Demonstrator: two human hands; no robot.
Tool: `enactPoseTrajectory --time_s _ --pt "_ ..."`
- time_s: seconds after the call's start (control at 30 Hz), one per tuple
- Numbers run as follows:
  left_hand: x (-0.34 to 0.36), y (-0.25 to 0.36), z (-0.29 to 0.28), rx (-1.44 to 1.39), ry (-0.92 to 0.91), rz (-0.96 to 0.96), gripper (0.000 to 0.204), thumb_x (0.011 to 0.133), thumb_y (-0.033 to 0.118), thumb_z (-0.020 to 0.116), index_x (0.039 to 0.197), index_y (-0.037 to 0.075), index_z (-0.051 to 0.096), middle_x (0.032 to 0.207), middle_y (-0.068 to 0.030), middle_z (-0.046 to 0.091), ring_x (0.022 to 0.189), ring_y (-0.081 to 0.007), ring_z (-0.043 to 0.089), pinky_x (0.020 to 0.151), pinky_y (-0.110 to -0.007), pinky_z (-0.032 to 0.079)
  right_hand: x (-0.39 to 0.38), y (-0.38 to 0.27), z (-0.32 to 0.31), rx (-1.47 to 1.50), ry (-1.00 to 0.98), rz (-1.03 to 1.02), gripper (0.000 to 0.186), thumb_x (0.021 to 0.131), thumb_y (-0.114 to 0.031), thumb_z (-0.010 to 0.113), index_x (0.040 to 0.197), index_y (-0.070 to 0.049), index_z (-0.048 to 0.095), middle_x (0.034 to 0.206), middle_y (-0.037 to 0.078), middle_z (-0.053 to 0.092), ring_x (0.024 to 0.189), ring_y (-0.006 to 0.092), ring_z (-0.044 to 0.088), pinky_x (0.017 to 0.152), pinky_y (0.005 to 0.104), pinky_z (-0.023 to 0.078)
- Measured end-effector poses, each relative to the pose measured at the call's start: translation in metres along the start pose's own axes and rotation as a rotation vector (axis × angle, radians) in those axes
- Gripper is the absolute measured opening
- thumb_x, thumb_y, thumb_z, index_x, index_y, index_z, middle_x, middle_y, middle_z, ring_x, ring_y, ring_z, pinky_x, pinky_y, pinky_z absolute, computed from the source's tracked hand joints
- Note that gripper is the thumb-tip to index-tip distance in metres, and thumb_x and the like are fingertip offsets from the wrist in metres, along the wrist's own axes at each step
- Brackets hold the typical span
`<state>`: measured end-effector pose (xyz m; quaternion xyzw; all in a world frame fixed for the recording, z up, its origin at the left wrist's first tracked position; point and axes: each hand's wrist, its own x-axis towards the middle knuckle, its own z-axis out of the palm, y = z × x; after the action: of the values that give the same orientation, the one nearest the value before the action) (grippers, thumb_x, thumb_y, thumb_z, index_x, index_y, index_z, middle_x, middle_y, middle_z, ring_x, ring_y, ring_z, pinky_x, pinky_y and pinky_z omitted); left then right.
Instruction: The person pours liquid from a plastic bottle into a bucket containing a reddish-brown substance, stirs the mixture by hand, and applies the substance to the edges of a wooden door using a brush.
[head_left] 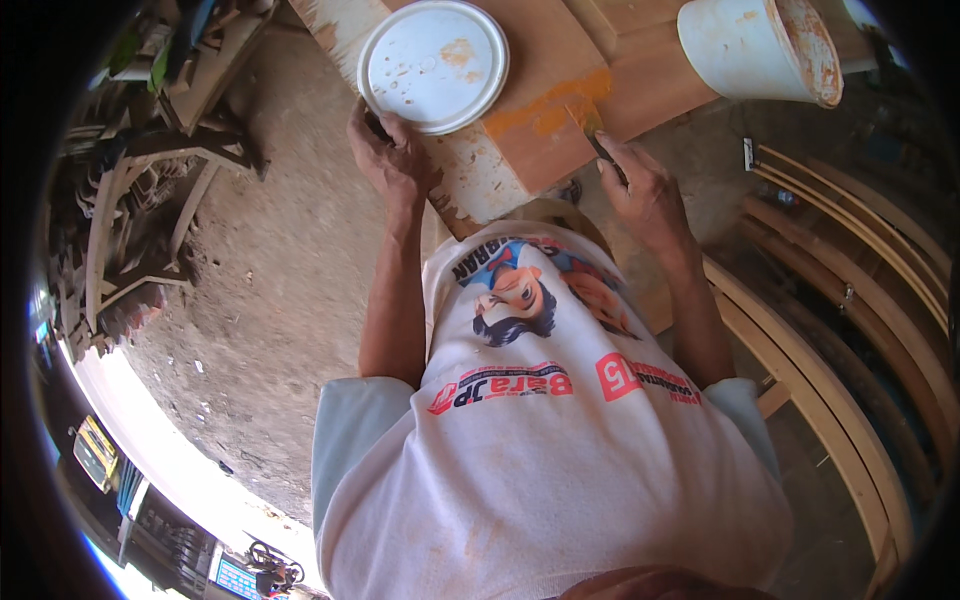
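My left hand is closed on the near left edge of a round white lid, which has smears of putty on it. In my right hand is a putty knife with a dark handle. Its blade lies against a band of orange-brown putty spread over a flat wooden panel. Beneath the lid a pale, stained board shows beside the panel. The fingers under the lid's edge are hidden.
A white bucket with a putty-stained rim lies tilted at the far right. Long wooden strips and a pale wooden frame are on my right. Wooden frames are stacked at the left over the dirt floor.
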<state>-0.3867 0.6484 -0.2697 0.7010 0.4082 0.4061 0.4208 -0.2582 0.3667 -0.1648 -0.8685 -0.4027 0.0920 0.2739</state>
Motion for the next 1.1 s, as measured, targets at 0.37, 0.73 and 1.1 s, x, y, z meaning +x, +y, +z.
enactPoseTrajectory --time_s 0.37,0.73,1.1 --pt "-0.002 0.003 -0.004 0.029 -0.014 0.058 0.042 0.108 0.017 0.057 0.141 -0.009 0.052 0.115 -0.0215 0.069 0.100 -0.0257 0.069 0.089 -0.038 0.056 0.027 -0.028 -0.023 -0.174 -0.374 -0.049 0.030 0.100 -0.011 0.061 0.125 0.004 0.068 0.110 0.025 0.072 0.099 0.0461 0.069 0.085 0.0531 0.056" --pt "-0.002 0.002 -0.001 -0.034 0.005 0.046 0.041 0.108 0.015 0.057 0.141 -0.009 0.051 0.116 -0.0202 0.069 0.102 -0.0232 0.069 0.092 -0.035 0.056 0.047 -0.042 -0.023 -0.123 -0.388 -0.084 0.028 0.099 -0.010 0.061 0.124 -0.001 0.070 0.105 0.022 0.071 0.098 0.0427 0.069 0.084 0.0522 0.055" --pt "-0.001 0.007 -0.010 -0.023 -0.049 -0.083 0.042 0.106 0.017 0.058 0.139 -0.008 0.054 0.120 -0.0214 0.070 0.106 -0.0248 0.069 0.092 -0.036 0.056 0.113 -0.015 -0.047 -0.468 -0.489 -0.477 0.027 0.096 -0.011 0.058 0.117 -0.010 0.074 0.098 0.013 0.068 0.099 0.0336 0.070 0.082 0.0472 0.056"
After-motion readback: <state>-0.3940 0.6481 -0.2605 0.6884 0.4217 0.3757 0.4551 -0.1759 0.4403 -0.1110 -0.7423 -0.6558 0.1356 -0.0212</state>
